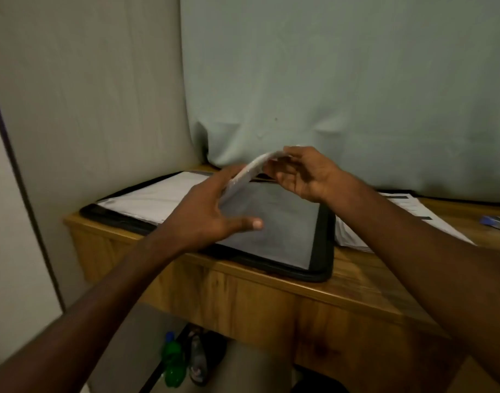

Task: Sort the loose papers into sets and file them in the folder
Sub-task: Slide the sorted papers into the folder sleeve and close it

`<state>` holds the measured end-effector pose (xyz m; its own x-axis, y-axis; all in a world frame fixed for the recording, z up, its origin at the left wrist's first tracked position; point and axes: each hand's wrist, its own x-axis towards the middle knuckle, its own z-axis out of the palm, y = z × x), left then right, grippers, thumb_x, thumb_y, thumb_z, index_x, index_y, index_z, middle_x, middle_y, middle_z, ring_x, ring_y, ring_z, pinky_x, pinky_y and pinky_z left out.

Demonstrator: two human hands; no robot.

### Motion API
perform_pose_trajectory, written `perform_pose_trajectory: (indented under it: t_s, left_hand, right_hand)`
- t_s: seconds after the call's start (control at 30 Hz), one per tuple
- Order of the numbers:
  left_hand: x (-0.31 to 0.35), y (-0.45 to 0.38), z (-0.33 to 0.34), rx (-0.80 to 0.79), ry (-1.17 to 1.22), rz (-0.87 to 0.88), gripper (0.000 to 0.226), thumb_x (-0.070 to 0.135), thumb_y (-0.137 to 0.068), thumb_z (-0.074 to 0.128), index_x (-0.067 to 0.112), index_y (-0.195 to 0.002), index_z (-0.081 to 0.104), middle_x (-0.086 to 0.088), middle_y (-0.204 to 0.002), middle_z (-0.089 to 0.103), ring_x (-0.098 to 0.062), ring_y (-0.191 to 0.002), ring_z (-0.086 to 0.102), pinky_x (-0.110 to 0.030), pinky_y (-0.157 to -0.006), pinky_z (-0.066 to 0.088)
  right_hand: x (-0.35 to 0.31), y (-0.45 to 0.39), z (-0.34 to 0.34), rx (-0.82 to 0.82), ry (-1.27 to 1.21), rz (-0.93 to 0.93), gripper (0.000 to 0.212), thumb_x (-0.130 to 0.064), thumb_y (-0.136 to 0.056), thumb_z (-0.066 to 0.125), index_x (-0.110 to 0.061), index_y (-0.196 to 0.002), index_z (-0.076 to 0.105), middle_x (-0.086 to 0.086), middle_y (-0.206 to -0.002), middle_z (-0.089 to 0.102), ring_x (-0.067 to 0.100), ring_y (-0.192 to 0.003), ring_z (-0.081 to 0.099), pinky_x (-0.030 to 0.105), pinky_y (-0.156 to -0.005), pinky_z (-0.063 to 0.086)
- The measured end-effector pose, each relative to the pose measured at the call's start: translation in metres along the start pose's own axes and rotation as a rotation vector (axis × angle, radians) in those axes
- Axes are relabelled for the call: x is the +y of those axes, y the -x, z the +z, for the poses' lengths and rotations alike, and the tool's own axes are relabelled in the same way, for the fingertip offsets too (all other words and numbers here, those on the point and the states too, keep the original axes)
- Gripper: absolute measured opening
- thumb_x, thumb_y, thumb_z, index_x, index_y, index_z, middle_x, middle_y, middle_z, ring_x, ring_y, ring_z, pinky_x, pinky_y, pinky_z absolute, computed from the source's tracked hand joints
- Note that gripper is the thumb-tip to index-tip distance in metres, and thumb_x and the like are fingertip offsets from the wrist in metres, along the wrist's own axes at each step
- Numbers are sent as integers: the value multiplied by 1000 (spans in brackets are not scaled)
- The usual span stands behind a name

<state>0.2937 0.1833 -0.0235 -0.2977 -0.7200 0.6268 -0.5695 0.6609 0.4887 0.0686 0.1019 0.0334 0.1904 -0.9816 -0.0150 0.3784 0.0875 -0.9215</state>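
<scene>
pale cloth backdrop (342,80) hung behind a wooden desk (271,293), on which a black folder (322,251) lay open. white papers (158,197) rested on the folder's left half, and a further stack of loose papers (407,214) lay on the desk just right of the folder; a blue pen-like object (495,222), too blurred to name, sat near the right edge. both hands were raised over the folder's right half, holding a clear plastic sleeve (271,222) whose lower edge lay on the folder while its upper edge was lifted and bowed. left hand (206,211) touched the sleeve's left edge with the thumb spread wide and the fingers behind the film; whether those fingers pinched it could not be told. right hand (302,174) pinched the lifted top edge between curled fingers and thumb. bottles (175,361) stood on the floor under the desk. judged by its sag and translucency, the sleeve was light, limp and probably slippery, so it would be best held at its open edge with both hands, the layers parted gently. the papers looked equally light and easily creased, best taken by a side edge as a squared set.
</scene>
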Motion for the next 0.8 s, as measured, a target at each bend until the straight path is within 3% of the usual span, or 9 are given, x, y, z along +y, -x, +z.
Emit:
perform_pose_trajectory:
  t_s: [0.07,0.17,0.27,0.37,0.43,0.5,0.57,0.7,0.8]
  left_hand:
    - [-17,4,-12,280,-66,-1,45,40,-92,69,29,-135,62,16,-122,68,0,-107,65,-28,-90,56]
    - [-40,2,-34,650,-4,-203,24,16,-95,66,14,-118,72,13,-96,70,5,-83,66,-19,-79,55]
    - [-73,5,-53,748,123,-487,11,11,-88,68,17,-97,68,11,-82,69,-9,-79,70,-36,-77,61]
    - [-100,18,-61,661,25,-765,29,15,-78,66,3,-104,61,-9,-97,68,-34,-96,68,-42,-76,58]
    - [-105,28,-60,559,-268,-818,68,25,-75,68,-1,-134,45,-23,-131,56,-44,-120,54,-53,-99,50]
    - [-106,34,-59,502,-567,-689,85,31,-86,69,5,-154,26,-25,-155,35,-45,-142,34,-58,-115,33]
    - [-108,30,-60,381,-700,-505,69,40,-95,62,15,-153,36,-16,-159,37,-36,-147,32,-56,-119,26]
    - [-102,6,-68,-90,-630,-647,28,49,-92,58,34,-113,69,-3,-125,67,-28,-114,60,-54,-107,42]
    - [-83,-20,-60,-119,-803,-620,36,43,-92,63,20,-120,63,-7,-119,63,-32,-113,59,-54,-107,36]
  right_hand:
    - [6,-7,22,-89,48,-48,36,-35,-103,53,-11,-130,56,6,-123,73,28,-107,72,32,-66,57]
    - [26,-16,61,-120,243,-184,25,-35,-102,57,-19,-121,60,-1,-126,72,23,-116,68,33,-77,56]
    - [68,-35,86,-17,960,-480,32,-28,-101,59,-21,-132,62,0,-135,66,19,-124,61,29,-95,48]
    - [118,-54,97,-305,1564,-444,50,-47,-108,36,-30,-155,38,-5,-162,37,19,-147,35,46,-121,26]
    - [133,-58,97,-338,1702,-351,53,-55,-108,22,-37,-158,27,-9,-168,22,19,-153,21,58,-122,14]
    - [139,-61,103,-311,1719,-325,54,-56,-107,17,-40,-159,24,-11,-169,16,19,-155,15,61,-121,9]
    - [139,-64,106,-312,1738,-305,55,-57,-107,18,-40,-159,24,-12,-169,15,18,-156,13,61,-121,8]
    - [125,-61,101,-359,1412,-281,50,-48,-107,40,-30,-153,41,-8,-162,35,16,-147,34,44,-122,24]
    - [103,-48,84,-278,1031,-313,41,-33,-105,54,-20,-144,56,-6,-144,55,6,-119,55,15,-90,44]
